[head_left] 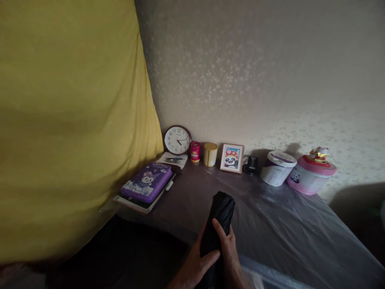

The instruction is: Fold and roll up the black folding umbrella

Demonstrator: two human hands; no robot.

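Note:
A black folded umbrella (221, 208) is held up in front of me, over the near edge of the table. My left hand (200, 259) wraps round it from the left, with the thumb laid across its front. Higher up on the right side, my right hand (227, 245) grips it too, its thumb pressed along the black fabric. The umbrella's lower end is dark and partly hidden by my hands.
On the grey-covered table (192, 200), a purple case (147, 182) lies on books at the left. Along the wall stand a clock (177, 139), a red can (195, 152), a yellow tin (210, 155), a picture frame (232, 158), a white tub (277, 168) and a pink tub (311, 176). A yellow curtain (69, 120) hangs left.

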